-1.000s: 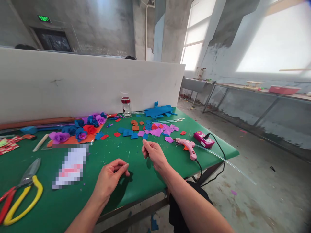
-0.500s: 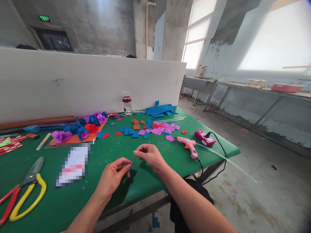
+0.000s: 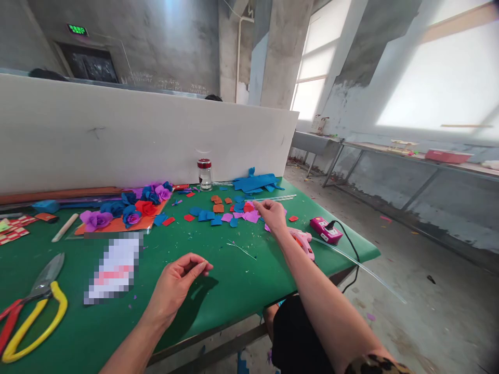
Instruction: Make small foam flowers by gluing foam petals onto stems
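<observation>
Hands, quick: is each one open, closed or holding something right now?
Left hand: closed in a pinch, with nothing visible in it.
Right hand: curled by the purple pieces; whether closed or holding one cannot be told.

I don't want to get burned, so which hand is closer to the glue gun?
Right. Your right hand is just left of the glue gun, with its forearm partly hiding the gun; your left hand is much farther left.

Exit sign [image 3: 77, 29]: reads "EXIT" in green, on the far wall [image 3: 183, 44], left
Wall writing [image 3: 156, 80]: pale, too small to read
</observation>
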A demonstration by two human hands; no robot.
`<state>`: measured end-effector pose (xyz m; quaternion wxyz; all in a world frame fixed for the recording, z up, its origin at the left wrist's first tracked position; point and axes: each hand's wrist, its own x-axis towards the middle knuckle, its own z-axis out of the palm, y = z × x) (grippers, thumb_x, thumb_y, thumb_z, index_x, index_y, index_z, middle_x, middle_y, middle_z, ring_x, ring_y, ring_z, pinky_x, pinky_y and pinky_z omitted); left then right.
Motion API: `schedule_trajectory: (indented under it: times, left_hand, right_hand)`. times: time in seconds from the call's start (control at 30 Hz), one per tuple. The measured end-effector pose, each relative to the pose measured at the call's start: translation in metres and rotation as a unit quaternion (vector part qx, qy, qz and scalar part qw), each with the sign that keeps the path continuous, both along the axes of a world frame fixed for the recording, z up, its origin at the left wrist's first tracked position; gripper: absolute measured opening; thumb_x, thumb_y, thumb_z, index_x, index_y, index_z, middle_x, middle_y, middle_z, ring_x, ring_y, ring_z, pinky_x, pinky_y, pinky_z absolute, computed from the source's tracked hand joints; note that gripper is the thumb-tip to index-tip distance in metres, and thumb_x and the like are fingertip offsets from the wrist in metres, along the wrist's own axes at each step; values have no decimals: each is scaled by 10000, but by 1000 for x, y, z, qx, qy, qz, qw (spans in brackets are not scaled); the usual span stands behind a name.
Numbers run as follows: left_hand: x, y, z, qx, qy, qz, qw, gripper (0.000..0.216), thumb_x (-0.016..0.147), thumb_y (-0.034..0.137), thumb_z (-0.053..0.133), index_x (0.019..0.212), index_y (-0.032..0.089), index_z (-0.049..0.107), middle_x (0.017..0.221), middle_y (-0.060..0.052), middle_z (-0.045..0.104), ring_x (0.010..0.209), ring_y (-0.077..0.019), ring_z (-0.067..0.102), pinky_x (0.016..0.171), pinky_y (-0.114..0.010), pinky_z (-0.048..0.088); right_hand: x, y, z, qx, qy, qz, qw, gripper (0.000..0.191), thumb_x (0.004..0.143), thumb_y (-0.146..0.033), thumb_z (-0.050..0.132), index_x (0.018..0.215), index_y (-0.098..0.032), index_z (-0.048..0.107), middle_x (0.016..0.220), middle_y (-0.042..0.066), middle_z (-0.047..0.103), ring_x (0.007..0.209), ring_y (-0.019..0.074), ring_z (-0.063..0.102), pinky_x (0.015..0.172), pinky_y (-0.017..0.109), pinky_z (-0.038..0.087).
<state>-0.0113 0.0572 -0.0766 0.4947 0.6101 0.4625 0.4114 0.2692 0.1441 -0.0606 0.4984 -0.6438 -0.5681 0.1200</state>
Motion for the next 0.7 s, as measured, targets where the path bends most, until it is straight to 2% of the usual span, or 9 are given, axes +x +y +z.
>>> schedule_trajectory:
  times: [0.03,0.1,0.27,0.37,0.5,0.6,0.7]
  left_hand:
    - [-1,1,1,-9,-13,-13,1000,262,754,438,656,864,200,641,757,-44,715,732,-192,631,762,-316,479]
    - [-2,2,4,-23,-42,-33,998,237,788,407,623,903,206,578,747,-31,706,647,-162,611,718,-306,473]
    - [0,3,7,-64,-98,-61,991,210,784,350,602,883,212,479,762,-14,667,522,-110,526,596,-265,415]
    - [0,4,6,-81,-114,-50,989,240,757,369,630,857,212,478,657,41,555,511,-89,434,536,-230,351]
    - [-3,8,3,-99,-61,-11,993,356,703,496,678,738,197,489,531,98,328,458,-62,264,448,-201,204]
    - [-5,11,0,-122,-40,5,992,407,670,549,685,696,199,478,495,116,254,434,-51,153,429,-209,120]
    - [-5,11,-2,-124,-51,7,991,425,648,568,689,691,202,477,486,122,227,427,-49,131,427,-212,103]
  right_hand:
    - [6,9,4,-19,-58,-10,998,412,880,-444,436,752,-157,703,676,34,679,611,153,571,617,253,417]
    - [10,27,10,-37,-110,-2,993,327,865,-376,488,779,-169,725,721,26,707,632,150,590,618,241,408]
    - [-7,64,16,-68,-172,31,982,241,839,-332,559,767,-185,737,728,23,724,666,151,613,611,227,397]
    - [-27,80,11,-89,-210,49,972,187,828,-297,582,852,-193,735,806,18,737,718,146,630,606,214,395]
    - [-54,96,-1,-124,-267,70,953,236,876,-273,516,864,-173,730,843,44,740,769,161,649,606,219,406]
    - [-72,106,-10,-143,-318,105,931,205,862,-206,541,971,-194,715,960,42,733,889,173,653,677,214,435]
    - [-87,115,-16,-159,-377,144,901,184,868,-213,584,1018,-187,689,1038,67,698,990,203,631,787,260,470]
